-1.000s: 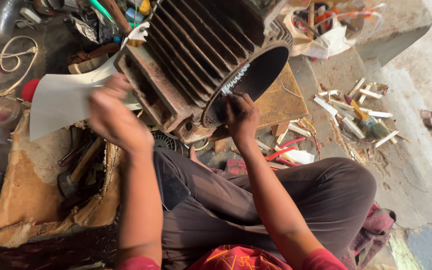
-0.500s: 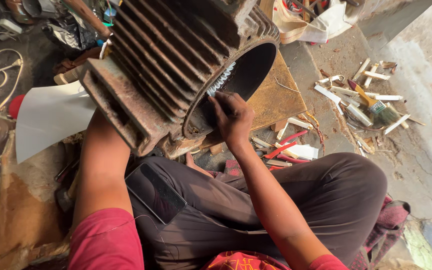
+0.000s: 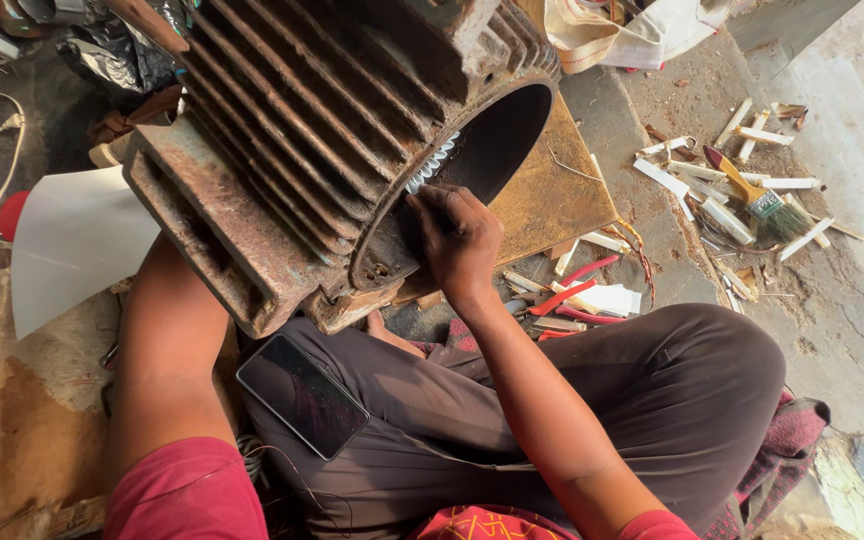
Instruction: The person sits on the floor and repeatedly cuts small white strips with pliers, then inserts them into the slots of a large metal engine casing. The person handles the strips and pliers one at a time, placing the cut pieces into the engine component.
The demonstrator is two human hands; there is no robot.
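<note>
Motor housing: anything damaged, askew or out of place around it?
The motor housing is heavily rusted and lies tilted against the person's legs. A phone rests loose on the thigh beneath it. White strips lie scattered on the floor. The right hand touches the bore rim.

Left hand hidden entirely behind rusty finned motor housing (image 3: 332, 150); only forearm visible up to housing's lower corner, grip not determinable. Right hand (image 3: 460, 238) at bore rim, fingertips concealed against white slot liners (image 3: 432, 165); whether anything pinched not determinable. Bore interior in deep shadow, windings not discernible. Housing top cut off by upper frame edge. White sheet (image 3: 77, 240) partly covered by housing and forearm. Red-handled tools (image 3: 567, 295) partly hidden behind wrist and knee. Cloth bag (image 3: 612, 35) cropped at top. Dark phone (image 3: 302, 395) on lap, screen content unreadable.
</note>
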